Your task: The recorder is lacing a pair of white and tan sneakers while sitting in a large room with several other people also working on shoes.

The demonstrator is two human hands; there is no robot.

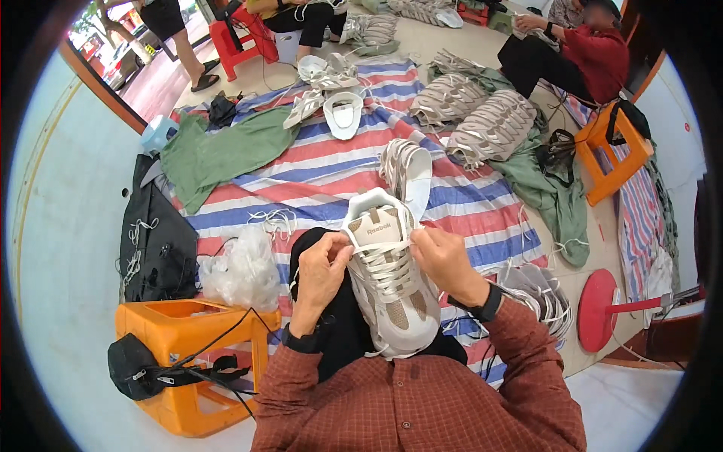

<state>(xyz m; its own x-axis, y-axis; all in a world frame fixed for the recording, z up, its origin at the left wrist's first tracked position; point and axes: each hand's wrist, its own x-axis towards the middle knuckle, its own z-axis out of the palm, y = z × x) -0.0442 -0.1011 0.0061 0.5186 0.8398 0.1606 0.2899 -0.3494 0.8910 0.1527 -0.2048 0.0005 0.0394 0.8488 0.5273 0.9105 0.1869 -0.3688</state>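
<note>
A white and beige sneaker [392, 290] rests on my lap with its toe toward me and its tongue pointing away. My left hand [322, 270] pinches a white lace at the shoe's left top eyelets. On the right side of the tongue, my right hand [444, 260] grips the other lace end. A black cloth lies under the shoe on my knees. Another laced sneaker [407, 172] lies on the striped mat just beyond.
An orange plastic stool [184, 358] with a black pouch stands at my left, next to a clear bag of laces [242, 270]. Rows of sneakers [482, 120] lie on the striped mat [316, 169]. Another orange stool [611, 154], a red stool [599, 310] and seated people are farther off.
</note>
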